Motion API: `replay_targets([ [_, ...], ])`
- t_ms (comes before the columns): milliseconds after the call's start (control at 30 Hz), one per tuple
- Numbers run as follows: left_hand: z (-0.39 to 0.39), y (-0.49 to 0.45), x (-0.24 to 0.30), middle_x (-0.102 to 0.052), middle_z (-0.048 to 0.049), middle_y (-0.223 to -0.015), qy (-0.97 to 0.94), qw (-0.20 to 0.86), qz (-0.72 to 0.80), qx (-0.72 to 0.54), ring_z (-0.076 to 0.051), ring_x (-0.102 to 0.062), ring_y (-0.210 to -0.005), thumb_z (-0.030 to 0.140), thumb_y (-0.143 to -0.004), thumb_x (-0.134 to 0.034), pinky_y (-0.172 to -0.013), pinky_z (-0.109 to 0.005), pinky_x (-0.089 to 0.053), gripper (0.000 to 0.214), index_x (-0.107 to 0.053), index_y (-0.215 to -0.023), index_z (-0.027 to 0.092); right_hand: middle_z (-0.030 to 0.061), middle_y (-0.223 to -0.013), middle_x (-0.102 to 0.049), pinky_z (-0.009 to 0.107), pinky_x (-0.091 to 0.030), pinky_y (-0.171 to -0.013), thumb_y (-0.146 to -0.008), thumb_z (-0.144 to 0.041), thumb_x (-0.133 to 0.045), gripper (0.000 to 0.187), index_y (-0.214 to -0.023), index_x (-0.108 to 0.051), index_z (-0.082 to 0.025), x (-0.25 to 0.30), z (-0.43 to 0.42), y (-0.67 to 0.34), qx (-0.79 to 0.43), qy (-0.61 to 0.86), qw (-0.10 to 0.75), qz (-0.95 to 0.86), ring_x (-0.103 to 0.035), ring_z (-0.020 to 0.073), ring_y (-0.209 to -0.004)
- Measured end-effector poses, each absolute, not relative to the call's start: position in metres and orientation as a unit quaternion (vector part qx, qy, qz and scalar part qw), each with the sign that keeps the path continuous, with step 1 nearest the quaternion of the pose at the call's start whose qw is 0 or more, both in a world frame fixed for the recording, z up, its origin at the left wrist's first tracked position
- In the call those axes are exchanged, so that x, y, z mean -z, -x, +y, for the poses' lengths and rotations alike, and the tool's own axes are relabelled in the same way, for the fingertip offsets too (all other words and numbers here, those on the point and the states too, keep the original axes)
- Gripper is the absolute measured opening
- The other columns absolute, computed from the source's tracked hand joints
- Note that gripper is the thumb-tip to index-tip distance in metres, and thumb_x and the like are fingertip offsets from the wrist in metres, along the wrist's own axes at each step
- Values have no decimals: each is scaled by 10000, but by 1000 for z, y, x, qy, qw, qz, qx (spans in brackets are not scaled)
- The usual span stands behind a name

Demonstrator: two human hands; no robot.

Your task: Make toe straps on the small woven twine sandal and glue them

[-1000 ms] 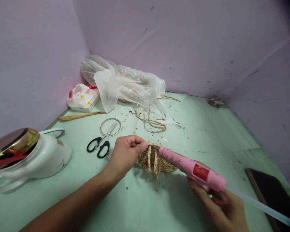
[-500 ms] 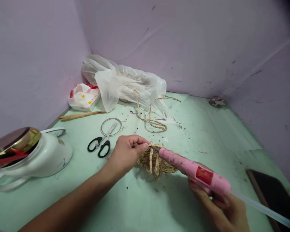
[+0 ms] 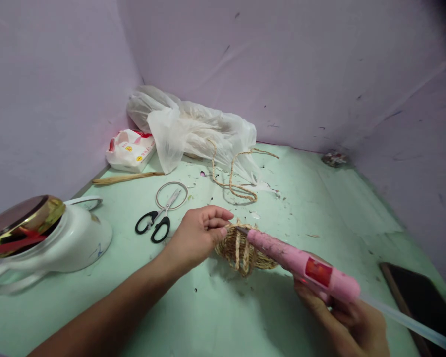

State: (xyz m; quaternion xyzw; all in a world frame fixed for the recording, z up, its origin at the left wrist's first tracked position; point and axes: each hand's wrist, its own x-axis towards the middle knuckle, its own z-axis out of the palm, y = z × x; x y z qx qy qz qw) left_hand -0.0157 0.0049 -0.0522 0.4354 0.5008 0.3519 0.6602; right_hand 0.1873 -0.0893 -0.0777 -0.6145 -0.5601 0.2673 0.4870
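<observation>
A small woven straw basket [image 3: 241,250] lies on the green table [image 3: 319,208] in the middle. My left hand [image 3: 198,233] pinches its rim on the left side, fingers closed on the straw. My right hand [image 3: 351,322] grips a pink glue gun [image 3: 305,265] at the lower right. The gun's metal tip touches the top of the basket beside my left fingertips. A clear glue stick [image 3: 405,320] sticks out of the gun's rear toward the lower right corner.
Black-handled scissors [image 3: 158,218] and a metal ring [image 3: 171,194] lie left of the basket. A white pot with a gold lid [image 3: 40,238] stands at the far left. Plastic bags [image 3: 193,129] and straw rope [image 3: 232,176] lie behind. A dark phone [image 3: 418,295] lies at the right edge.
The basket and glue gun have shifted slightly right. My left index finger has stretched out a little along the rim. The gun's tip stays on the basket.
</observation>
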Motion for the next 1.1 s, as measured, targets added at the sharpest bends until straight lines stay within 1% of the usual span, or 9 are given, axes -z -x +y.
replay_targets([
  [133,7,17,55,-646,12,-683,-383,680,503,-371,-90,-571,-612,78,-556,-670,-615,-222,-430,262,-628,-805,147,15,-745,-667,265,-525,-779,-684,-302,-657,128,-799,-665,-248,83,-93,-183,-313,639,515,-478,-643,200,-775],
  [267,9,18,56,-628,17,-686,-377,683,497,-380,-73,-560,-627,63,-530,-698,-632,-201,-427,292,-622,-803,132,21,-720,-649,260,-515,-790,-657,-320,-678,143,-771,-661,-235,80,-94,-182,-326,647,519,-454,-631,204,-789],
  [433,9,19,58,-618,15,-673,-379,673,504,-387,-71,-553,-633,71,-533,-700,-640,-199,-428,261,-613,-772,127,33,-739,-664,186,-518,-559,-672,-300,-662,125,-759,-665,-211,75,-94,-186,-307,654,503,-475,-602,157,-622],
  [500,9,19,58,-616,15,-665,-380,669,507,-389,-72,-551,-631,68,-527,-699,-641,-202,-428,249,-610,-751,128,30,-721,-659,181,-515,-554,-670,-293,-664,131,-769,-669,-207,75,-94,-188,-301,653,500,-483,-610,162,-634],
  [600,9,18,58,-616,16,-663,-387,668,501,-390,-76,-549,-628,73,-528,-697,-641,-211,-428,236,-610,-739,133,22,-622,-614,220,-527,-593,-673,-299,-661,123,-748,-662,-201,76,-93,-189,-295,642,496,-505,-611,187,-643],
  [700,9,17,57,-613,16,-658,-390,664,505,-390,-81,-544,-622,76,-522,-697,-629,-220,-424,228,-609,-723,137,-1,-538,-552,197,-488,-475,-672,-280,-662,88,-650,-625,-204,76,-91,-193,-288,637,477,-533,-550,151,-515],
  [767,9,16,57,-608,18,-649,-390,661,510,-388,-82,-538,-613,76,-516,-698,-618,-220,-420,226,-607,-713,138,-4,-525,-544,181,-451,-414,-674,-267,-656,95,-618,-615,-202,76,-90,-195,-279,634,458,-557,-537,141,-488],
  [967,7,16,57,-596,25,-624,-393,659,509,-390,-66,-530,-588,71,-519,-698,-596,-195,-417,219,-598,-705,132,-8,-508,-549,190,-445,-412,-683,-281,-646,78,-668,-637,-204,76,-89,-197,-259,634,455,-569,-576,163,-526],
  [1100,8,16,58,-594,27,-622,-394,657,507,-394,-67,-531,-590,77,-520,-706,-596,-192,-417,224,-599,-709,132,-4,-566,-608,191,-458,-433,-716,-278,-623,83,-694,-637,-200,79,-92,-199,-252,649,435,-571,-571,150,-515],
])
